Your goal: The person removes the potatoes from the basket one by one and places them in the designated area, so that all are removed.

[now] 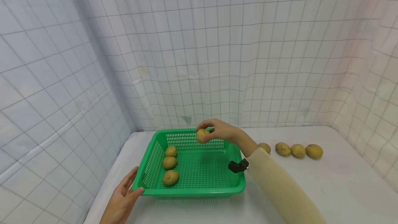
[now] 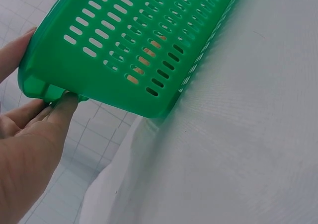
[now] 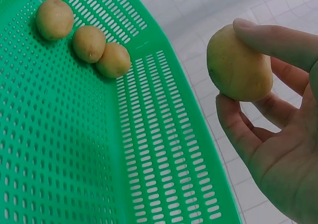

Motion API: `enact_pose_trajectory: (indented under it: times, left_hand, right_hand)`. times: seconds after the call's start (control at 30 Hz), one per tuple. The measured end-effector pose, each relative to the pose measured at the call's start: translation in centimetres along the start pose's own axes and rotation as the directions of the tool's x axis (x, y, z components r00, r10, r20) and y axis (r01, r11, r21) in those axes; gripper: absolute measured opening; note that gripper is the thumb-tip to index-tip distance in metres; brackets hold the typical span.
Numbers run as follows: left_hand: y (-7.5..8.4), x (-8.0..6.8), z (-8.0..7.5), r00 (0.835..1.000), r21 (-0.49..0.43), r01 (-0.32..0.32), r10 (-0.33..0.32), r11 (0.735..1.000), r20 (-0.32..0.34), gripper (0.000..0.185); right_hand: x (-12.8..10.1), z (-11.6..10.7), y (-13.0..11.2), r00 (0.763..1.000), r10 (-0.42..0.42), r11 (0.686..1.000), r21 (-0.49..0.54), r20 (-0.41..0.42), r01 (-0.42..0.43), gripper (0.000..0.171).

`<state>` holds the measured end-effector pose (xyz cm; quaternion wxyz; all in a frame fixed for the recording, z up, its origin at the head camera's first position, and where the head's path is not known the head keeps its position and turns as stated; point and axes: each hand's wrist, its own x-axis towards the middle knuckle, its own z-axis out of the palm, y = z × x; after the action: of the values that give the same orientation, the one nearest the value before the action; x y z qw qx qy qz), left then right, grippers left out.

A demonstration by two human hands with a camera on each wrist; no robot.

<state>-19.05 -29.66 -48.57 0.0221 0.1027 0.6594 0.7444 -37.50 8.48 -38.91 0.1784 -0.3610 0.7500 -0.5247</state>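
Potato [image 1: 202, 135] in the right hand [image 1: 222, 130] is up off the worktop [image 1: 335, 179], seen in the head view against the far wall of a green basket [image 1: 192, 192]. The fingers [image 3: 237, 127] of that hand are curled about it, the thumb on one side and the fingertips on the other, so it is held in a pinch. The left hand [image 1: 120, 199] is at the basket's near left corner, its fingers grasping the rim from the side and below, with the thumb over the front edge.

Three potatoes [image 1: 169, 162] lie inside the basket in a line along its left side. The far two touch; the nearest sits a little apart from them. On the worktop, to the right of the basket, three more potatoes [image 1: 298, 150] lie close together in a row, and another potato [image 1: 264, 147] is partly hidden behind the right arm. A cream sleeve [image 1: 278, 184] covers that forearm, with a black piece [image 1: 238, 166] sticking out at the wrist. White sheets [image 1: 199, 51] with a grid pattern hang behind and at both sides.
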Motion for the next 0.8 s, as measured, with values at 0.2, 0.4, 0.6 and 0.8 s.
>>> enact_pose_trajectory:
  times: [0.2, 0.4, 0.6, 0.8]
  left_hand:
    - [-0.1, 0.2, 0.0, 1.000, -0.003, 0.010, -0.010, 1.000, 0.006, 0.079]
    - [-0.1, 0.0, -0.3, 1.000, -0.019, 0.017, -0.017, 1.000, 0.013, 0.081]
    - [-0.2, 0.0, -0.3, 1.000, -0.038, 0.011, -0.010, 0.999, 0.022, 0.081]
    - [-0.1, 0.0, -0.2, 1.000, -0.028, 0.024, -0.024, 0.999, 0.000, 0.082]
  right_hand:
    - [-1.4, -0.9, 0.4, 0.999, 0.038, 0.999, -0.015, -0.038, -0.038, 0.045]
    - [-2.5, -1.3, 0.9, 0.997, 0.054, 0.998, -0.027, -0.051, -0.055, 0.046]
    - [-3.7, -1.8, 1.0, 0.993, 0.063, 0.997, -0.046, -0.096, -0.068, 0.044]
    - [-4.8, -2.5, 0.9, 0.994, 0.052, 0.998, -0.037, -0.101, -0.056, 0.043]
